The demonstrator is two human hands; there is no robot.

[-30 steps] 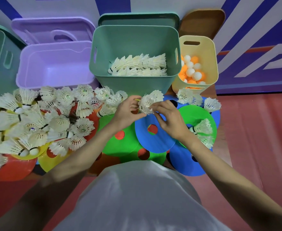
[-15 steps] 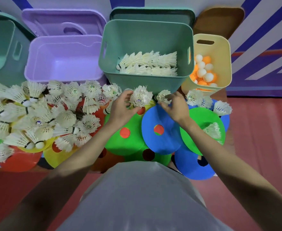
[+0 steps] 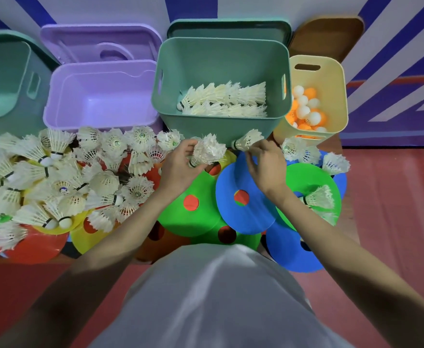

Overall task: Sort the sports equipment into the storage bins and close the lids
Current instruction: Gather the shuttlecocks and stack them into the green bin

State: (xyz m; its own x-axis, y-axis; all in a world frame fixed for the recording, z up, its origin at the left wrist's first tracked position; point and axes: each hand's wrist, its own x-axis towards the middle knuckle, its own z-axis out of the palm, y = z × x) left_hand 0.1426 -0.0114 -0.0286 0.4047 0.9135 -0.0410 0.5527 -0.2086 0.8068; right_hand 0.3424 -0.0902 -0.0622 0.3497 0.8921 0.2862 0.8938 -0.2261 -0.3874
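Far left, a loose heap of shuttlecocks (image 3: pixel 63 177) lies over the coloured discs, in front of the purple bin (image 3: pixel 100 96), which holds nothing visible. Your left hand (image 3: pixel 181 167) grips a stacked bunch of shuttlecocks (image 3: pixel 208 151). Your right hand (image 3: pixel 266 164) pinches a single shuttlecock (image 3: pixel 247 143) by its feathers, cork pointing left toward the bunch, just in front of the green bin (image 3: pixel 221 71), where nested rows already lie. Step in hand, as I judge it: stacking. Next, seat the cork in the bunch's open end, then lay the stack in the green bin. The yellow bin (image 3: pixel 316 96) holds the ping-pong balls. All lids are off.
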